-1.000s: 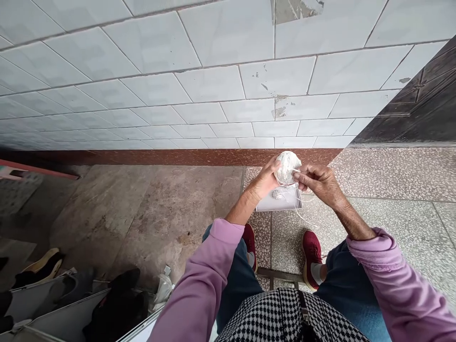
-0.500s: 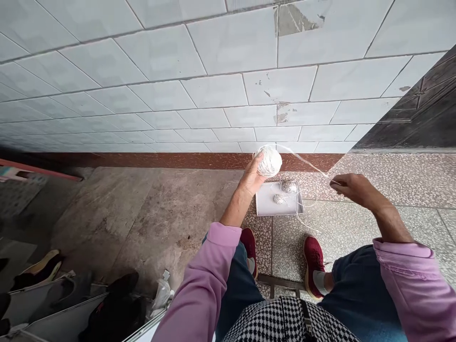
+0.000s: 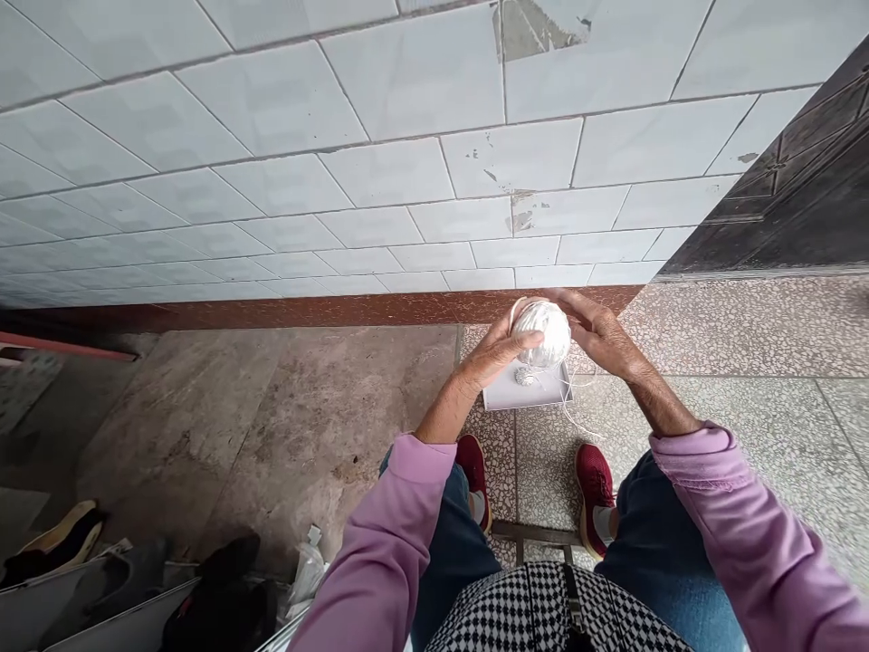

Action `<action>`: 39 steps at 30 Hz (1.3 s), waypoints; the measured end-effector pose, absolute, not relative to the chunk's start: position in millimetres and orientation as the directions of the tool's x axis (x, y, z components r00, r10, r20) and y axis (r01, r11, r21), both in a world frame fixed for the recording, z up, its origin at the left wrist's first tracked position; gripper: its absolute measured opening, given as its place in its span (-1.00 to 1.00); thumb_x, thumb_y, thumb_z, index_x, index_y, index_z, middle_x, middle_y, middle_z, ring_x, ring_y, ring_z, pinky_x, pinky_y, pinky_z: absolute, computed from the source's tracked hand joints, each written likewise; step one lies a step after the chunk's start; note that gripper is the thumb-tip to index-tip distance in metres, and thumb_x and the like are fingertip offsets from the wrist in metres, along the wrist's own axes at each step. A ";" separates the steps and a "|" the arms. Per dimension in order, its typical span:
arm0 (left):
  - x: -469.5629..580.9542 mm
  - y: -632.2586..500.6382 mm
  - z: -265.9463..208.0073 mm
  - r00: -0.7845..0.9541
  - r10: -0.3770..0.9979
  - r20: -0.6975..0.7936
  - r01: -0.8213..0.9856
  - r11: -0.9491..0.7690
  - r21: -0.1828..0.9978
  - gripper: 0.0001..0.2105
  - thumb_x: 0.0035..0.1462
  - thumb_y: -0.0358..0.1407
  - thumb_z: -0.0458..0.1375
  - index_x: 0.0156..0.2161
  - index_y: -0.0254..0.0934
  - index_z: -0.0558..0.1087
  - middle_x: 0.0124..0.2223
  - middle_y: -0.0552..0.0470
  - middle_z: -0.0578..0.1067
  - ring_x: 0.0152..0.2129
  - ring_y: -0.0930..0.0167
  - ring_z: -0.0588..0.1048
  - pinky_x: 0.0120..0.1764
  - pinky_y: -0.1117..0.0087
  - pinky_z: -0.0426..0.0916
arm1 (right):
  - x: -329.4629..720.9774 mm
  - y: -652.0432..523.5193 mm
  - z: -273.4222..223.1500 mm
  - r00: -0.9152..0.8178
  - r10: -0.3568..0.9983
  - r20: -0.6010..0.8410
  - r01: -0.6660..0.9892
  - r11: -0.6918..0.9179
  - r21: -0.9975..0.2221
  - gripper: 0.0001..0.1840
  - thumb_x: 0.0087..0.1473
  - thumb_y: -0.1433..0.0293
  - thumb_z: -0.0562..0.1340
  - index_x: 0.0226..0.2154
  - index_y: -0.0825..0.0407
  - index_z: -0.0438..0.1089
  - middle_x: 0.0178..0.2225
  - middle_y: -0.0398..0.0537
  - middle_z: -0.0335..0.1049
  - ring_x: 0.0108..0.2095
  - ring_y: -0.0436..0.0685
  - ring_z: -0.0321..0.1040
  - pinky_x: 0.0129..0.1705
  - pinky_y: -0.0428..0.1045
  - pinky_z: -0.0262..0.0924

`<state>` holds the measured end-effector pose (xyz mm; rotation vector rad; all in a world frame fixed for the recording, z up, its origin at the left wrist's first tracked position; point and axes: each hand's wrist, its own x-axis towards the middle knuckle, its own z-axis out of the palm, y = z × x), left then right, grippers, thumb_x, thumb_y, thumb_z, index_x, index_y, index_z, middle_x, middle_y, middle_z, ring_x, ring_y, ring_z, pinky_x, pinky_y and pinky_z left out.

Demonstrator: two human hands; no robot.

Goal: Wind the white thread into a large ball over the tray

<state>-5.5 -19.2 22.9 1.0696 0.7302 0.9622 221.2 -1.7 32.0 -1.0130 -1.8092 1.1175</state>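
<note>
A white ball of yarn (image 3: 551, 337) is in my left hand (image 3: 499, 351), with the thumb across its near face and the fingers around its far side. My right hand (image 3: 601, 335) curves around the right and far side of the ball, and its fingertips are partly hidden behind it. A loop of the yarn lies over the left index finger. Below the ball, a shallow pale box lid (image 3: 502, 398) rests on the floor, holding a small whitish ball (image 3: 524, 376). Loose strands (image 3: 577, 421) trail over the lid's right edge onto the floor.
A white tiled wall (image 3: 380, 181) with a red-brown base strip stands in front. My red shoes (image 3: 595, 480) are on either side of the lid. Shoes (image 3: 58, 543) and a crumpled plastic bag (image 3: 307, 570) are at lower left. A dark door (image 3: 807, 181) is at right.
My right hand has moved left from out to the side, where it held the strand taut, to the ball. The ball has shifted slightly right and toward me.
</note>
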 end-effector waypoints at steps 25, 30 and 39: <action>-6.7 -13.5 4.9 0.126 0.986 0.108 0.219 -0.134 0.966 -0.32 -0.05 -0.22 0.51 0.22 -0.14 0.52 0.26 -0.19 0.53 0.27 -0.03 0.42 0.42 -0.18 0.21 | 235.8 -19.7 49.2 -0.529 0.848 0.024 0.210 0.159 -0.965 -0.65 0.29 0.06 0.42 -0.35 -0.03 0.52 -0.51 -0.18 0.39 -0.49 0.02 0.21 -0.44 -0.02 0.13; 0.0 -5.8 4.2 -0.149 0.971 0.189 0.081 -0.178 0.981 -0.30 -0.04 -0.12 0.53 0.22 -0.10 0.48 0.29 -0.18 0.47 0.31 -0.06 0.36 0.43 -0.12 0.17 | 221.3 -20.7 34.7 -0.622 0.776 -0.106 0.255 0.072 -0.964 -0.68 0.25 0.10 0.40 -0.33 0.01 0.55 -0.47 -0.14 0.54 -0.57 -0.05 0.14 -0.53 -0.08 0.01; 3.2 -13.2 7.5 0.231 0.973 0.012 -0.321 0.064 0.945 0.02 -0.28 -0.20 0.56 0.36 -0.07 0.32 0.38 -0.16 0.44 0.36 -0.04 0.38 0.39 -0.07 0.31 | 214.8 -12.2 24.6 -0.313 0.948 -0.051 0.116 -0.015 -0.993 -0.58 0.15 0.12 0.43 -0.21 -0.10 0.21 -0.45 -0.17 0.51 -0.54 0.02 0.41 -0.51 0.00 0.33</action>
